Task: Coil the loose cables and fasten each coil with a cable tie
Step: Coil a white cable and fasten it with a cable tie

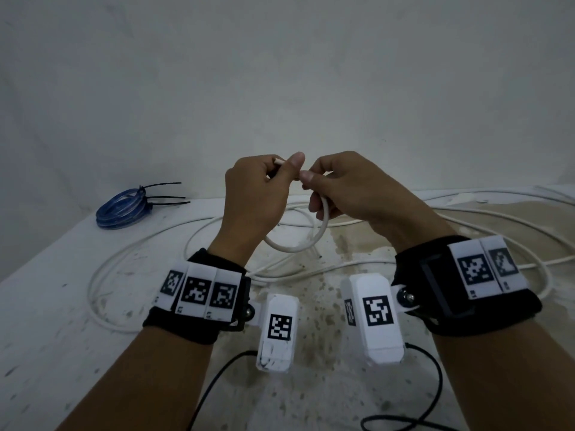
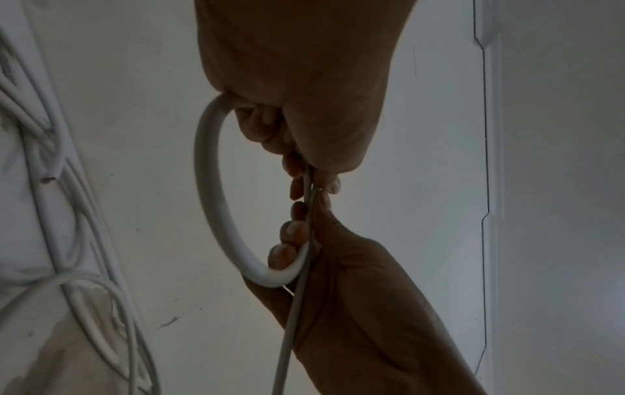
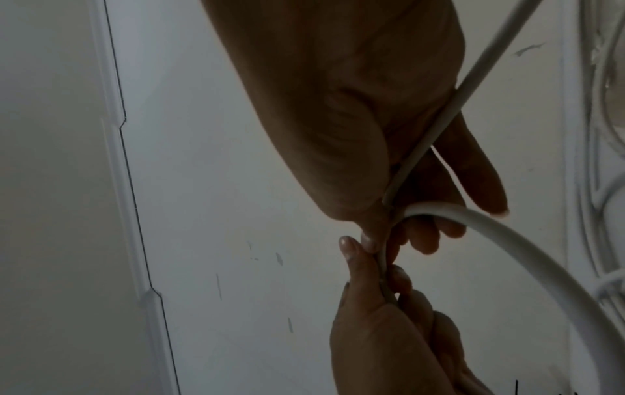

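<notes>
Both hands are raised above the table point(image 1: 46, 306) and hold a white cable between them. My left hand point(image 1: 284, 169) pinches the cable's end between thumb and curled fingers. Right beside it, my right hand point(image 1: 308, 178) pinches the same cable, thumb tips nearly touching. Below the hands the white cable point(image 1: 295, 247) hangs in one small loop. The left wrist view shows that loop point(image 2: 209, 187) running from the left hand point(image 2: 304, 120) to the right hand point(image 2: 338, 294). From the right wrist, the cable point(image 3: 541, 267) curves away under the right hand point(image 3: 355, 133).
The rest of the white cable point(image 1: 130, 259) sprawls in wide loops over the stained table. A blue cable coil point(image 1: 121, 209), bound with three black cable ties point(image 1: 165, 197), lies at the far left by the wall. Black camera leads point(image 1: 435, 384) trail near the front.
</notes>
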{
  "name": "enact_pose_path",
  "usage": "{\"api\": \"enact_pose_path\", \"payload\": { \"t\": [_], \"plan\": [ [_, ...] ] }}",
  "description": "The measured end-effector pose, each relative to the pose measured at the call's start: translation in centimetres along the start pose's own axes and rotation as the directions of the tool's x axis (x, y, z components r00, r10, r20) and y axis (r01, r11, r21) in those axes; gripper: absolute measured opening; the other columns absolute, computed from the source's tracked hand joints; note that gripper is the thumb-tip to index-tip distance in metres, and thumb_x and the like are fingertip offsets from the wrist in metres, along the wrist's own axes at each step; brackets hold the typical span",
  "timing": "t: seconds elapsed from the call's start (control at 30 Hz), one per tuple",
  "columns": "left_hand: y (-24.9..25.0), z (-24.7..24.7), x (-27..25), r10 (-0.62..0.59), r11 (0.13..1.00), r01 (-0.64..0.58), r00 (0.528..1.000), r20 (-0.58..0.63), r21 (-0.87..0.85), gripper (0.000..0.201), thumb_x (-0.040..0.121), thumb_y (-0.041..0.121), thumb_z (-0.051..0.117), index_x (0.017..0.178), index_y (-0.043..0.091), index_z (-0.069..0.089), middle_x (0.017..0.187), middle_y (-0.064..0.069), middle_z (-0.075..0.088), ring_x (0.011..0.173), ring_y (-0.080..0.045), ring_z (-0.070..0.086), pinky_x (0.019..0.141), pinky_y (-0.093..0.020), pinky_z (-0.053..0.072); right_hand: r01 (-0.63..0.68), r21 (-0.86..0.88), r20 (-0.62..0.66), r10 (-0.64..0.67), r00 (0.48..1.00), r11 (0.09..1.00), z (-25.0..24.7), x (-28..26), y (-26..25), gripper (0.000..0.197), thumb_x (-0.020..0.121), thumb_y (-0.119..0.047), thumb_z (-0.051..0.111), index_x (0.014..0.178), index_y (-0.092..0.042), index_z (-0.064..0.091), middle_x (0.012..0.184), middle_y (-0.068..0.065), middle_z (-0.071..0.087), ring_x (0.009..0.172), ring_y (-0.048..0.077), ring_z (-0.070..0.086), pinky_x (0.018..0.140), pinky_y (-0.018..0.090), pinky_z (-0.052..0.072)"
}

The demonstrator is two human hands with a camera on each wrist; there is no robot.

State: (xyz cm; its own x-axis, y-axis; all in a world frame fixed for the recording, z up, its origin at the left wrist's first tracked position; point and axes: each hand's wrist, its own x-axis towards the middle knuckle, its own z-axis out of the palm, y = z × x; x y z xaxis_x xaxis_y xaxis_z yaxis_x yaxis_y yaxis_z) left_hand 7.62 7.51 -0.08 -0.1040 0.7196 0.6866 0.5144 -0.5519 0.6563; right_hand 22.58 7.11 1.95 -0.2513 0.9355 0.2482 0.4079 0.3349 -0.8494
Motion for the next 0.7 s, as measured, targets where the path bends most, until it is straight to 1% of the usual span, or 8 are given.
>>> {"api": "enact_pose_path", "payload": {
  "t": [0.13,0.23,0.37,0.43,0.5,0.6,0.63,0.7],
  "plan": [
    [-0.1,0.2,-0.1,0.015,1.000,-0.015,1.000,0.017,-0.004,0.046,0.093,0.041,0.060,0.063,0.007,0.066,0.059,-0.015,0.059,0.054,-0.021,0.051,0.054,-0.021,0.036,-0.019,0.035,0.033,0.017,0.999,0.999,0.0,0.1,0.2,0.029,0.100,-0.030,0.053,0.088,-0.005,0.063,0.068,0.009,0.071,0.060,0.019,0.067,0.064,0.028,0.058],
    [-0.3,0.1,0.0,0.015,1.000,-0.015,0.999,0.030,-0.012,0.047,0.094,0.041,0.059,0.062,0.007,0.065,0.056,-0.008,0.058,0.051,-0.008,0.048,0.054,-0.016,0.035,-0.027,0.087,0.043,0.024,0.999,0.996,0.1,0.2,0.3,0.032,0.101,-0.032,0.053,0.087,-0.006,0.066,0.059,0.004,0.065,0.056,0.018,0.062,0.072,0.038,0.060],
    [-0.2,0.2,0.0,-0.003,1.000,0.003,0.999,0.044,-0.014,0.042,0.094,0.040,0.059,0.056,0.023,0.061,0.053,0.007,0.057,0.049,-0.003,0.050,0.056,-0.012,0.036,-0.045,0.126,0.055,0.039,0.998,0.991,0.0,0.6,0.4,0.035,0.101,-0.033,0.052,0.085,-0.006,0.069,0.053,0.000,0.061,0.053,0.015,0.060,0.080,0.046,0.061],
    [-0.2,0.2,-0.2,-0.028,0.999,0.029,0.998,0.058,-0.017,0.038,0.095,0.041,0.057,0.061,0.025,0.066,0.057,0.007,0.061,0.053,-0.001,0.054,0.061,-0.016,0.040,-0.085,0.194,0.054,0.076,0.996,0.977,0.2,0.6,0.6,0.034,0.101,-0.031,0.052,0.082,-0.006,0.065,0.057,0.004,0.063,0.054,0.017,0.061,0.081,0.046,0.060],
    [0.1,0.0,-0.3,-0.081,0.996,0.083,0.993,0.091,-0.018,0.038,0.096,0.044,0.053,0.077,0.019,0.074,0.067,0.006,0.068,0.059,-0.001,0.059,0.066,-0.025,0.047,-0.130,0.302,0.075,0.113,0.991,0.944,0.4,0.4,0.8,0.031,0.102,-0.027,0.050,0.082,-0.007,0.062,0.061,0.007,0.064,0.051,0.018,0.060,0.078,0.045,0.058],
    [0.2,-1.3,-0.4,-0.199,0.980,0.196,0.977,0.080,0.042,0.043,0.098,0.052,0.042,0.092,0.018,0.068,0.086,0.006,0.069,0.083,-0.014,0.066,0.080,-0.038,0.054,-0.179,0.403,0.068,0.166,0.984,0.897,0.5,-0.1,0.9,0.030,0.104,-0.024,0.047,0.081,-0.008,0.058,0.056,0.004,0.058,0.047,0.016,0.051,0.065,0.038,0.059],
    [0.3,-2.0,-0.5,-0.227,0.972,0.224,0.973,0.047,0.069,0.042,0.098,0.052,0.041,0.093,0.017,0.064,0.089,0.005,0.067,0.089,-0.017,0.064,0.084,-0.039,0.052,-0.178,0.419,0.052,0.172,0.984,0.891,0.3,-0.3,0.8,0.030,0.104,-0.024,0.047,0.080,-0.009,0.057,0.055,0.002,0.055,0.046,0.015,0.049,0.060,0.035,0.057],
    [0.5,-3.5,-0.8,-0.291,0.955,0.290,0.957,0.009,0.068,0.042,0.098,0.048,0.043,0.081,0.015,0.061,0.082,0.002,0.065,0.080,-0.021,0.062,0.081,-0.040,0.052,-0.167,0.447,0.013,0.180,0.984,0.879,-0.1,-0.7,0.4,0.030,0.104,-0.024,0.046,0.079,-0.010,0.055,0.053,0.001,0.052,0.045,0.014,0.046,0.056,0.030,0.053]
  ]
}}
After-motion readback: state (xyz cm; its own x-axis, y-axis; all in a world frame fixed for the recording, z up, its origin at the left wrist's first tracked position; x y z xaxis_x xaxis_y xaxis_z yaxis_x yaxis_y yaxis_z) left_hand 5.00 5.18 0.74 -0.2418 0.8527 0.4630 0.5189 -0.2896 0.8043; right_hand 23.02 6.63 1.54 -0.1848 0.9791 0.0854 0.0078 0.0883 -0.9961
